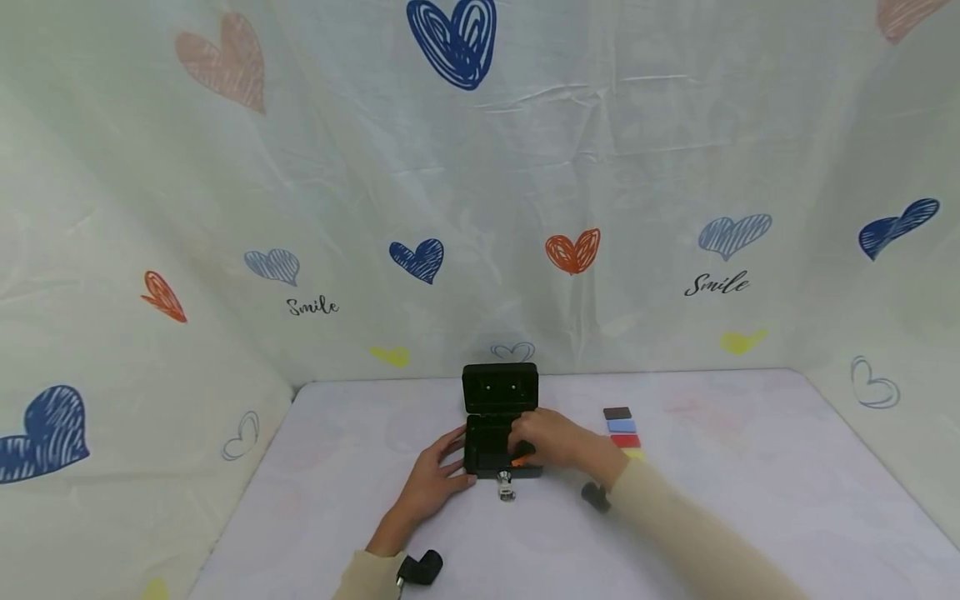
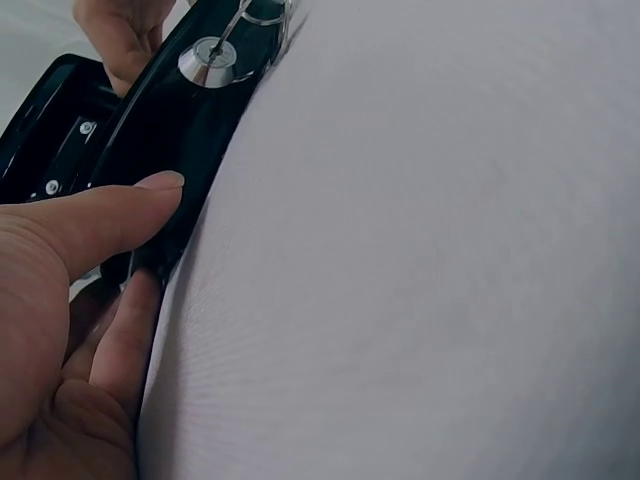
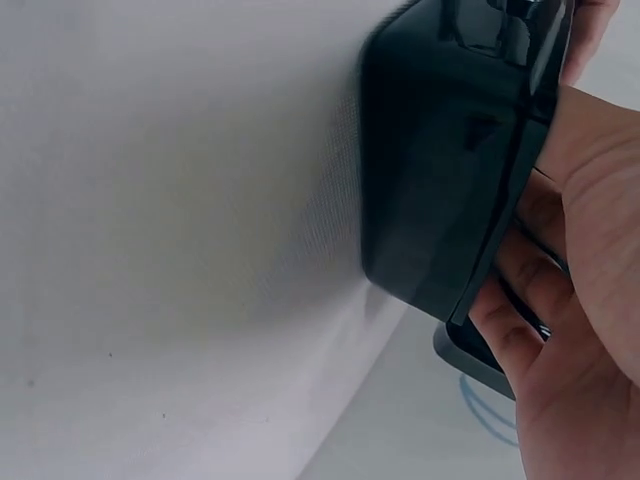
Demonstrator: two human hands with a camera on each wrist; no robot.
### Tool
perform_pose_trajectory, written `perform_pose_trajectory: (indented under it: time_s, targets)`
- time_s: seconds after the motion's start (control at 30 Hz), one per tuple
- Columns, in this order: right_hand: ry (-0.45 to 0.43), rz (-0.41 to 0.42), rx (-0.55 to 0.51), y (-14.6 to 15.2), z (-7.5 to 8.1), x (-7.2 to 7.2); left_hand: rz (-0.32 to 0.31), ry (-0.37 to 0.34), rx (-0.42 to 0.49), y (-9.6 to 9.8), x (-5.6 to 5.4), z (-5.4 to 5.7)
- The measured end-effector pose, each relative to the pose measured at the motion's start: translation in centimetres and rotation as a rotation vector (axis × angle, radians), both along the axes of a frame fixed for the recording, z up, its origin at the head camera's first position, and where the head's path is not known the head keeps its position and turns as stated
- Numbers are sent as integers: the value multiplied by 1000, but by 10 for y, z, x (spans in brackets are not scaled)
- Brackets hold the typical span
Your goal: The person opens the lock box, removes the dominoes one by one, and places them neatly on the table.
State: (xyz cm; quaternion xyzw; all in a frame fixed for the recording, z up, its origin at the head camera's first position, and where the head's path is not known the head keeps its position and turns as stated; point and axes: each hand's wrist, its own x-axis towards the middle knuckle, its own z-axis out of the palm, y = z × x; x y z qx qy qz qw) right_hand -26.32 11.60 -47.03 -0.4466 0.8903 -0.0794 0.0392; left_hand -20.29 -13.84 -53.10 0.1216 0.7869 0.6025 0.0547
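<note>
Noted at far left: white backdrop [image 1: 105, 192], printed with hearts, carried on behind the desk [image 1: 300, 500] and round to the right. Next, left sleeve [image 1: 363, 579], cream, with a small black device [image 1: 422, 568] at the cuff. Then left hand [image 1: 427, 487], holding the front left corner of the black box [image 1: 480, 450], thumb on the front wall, fingers along the left side.

Located black box near the middle of the desk, resting on its base, with lid [image 1: 501, 398] raised at the back. Observed two bright round fittings on the inner face of the lid. Logged on the front wall: round silver lock [image 2: 208, 62], with metal key hardware [image 1: 507, 494] hanging from it.

Found orange piece [image 1: 522, 460] inside the box at the right, just under the right hand [image 1: 551, 437]. Recorded right hand over the right rim, with fingers bent down into the box; cannot tell grip on orange piece from mere contact.

Right of box, on the desk, in a column from far to near: dark piece [image 1: 617, 413], blue piece [image 1: 621, 426], red piece [image 1: 626, 440], yellow piece [image 1: 635, 454], the last partly hidden by the arm. Nearer, second black device [image 1: 596, 497] by the right wrist. Last, right sleeve [image 1: 697, 525], cream, reaching in from lower right.
</note>
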Motion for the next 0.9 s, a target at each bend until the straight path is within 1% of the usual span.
perform_pose_trajectory:
  time_s: [0.2,0.4,0.9]
  targets:
    - [14,-11,-8,0,-4,-2,1,1,25,0,1,-1]
    - [22,-33,-5,-4,-8,-1,18,-4,14,1,1,-1]
    - [53,-41,-16,-8,-6,4,17,15,-11,0,0,3]
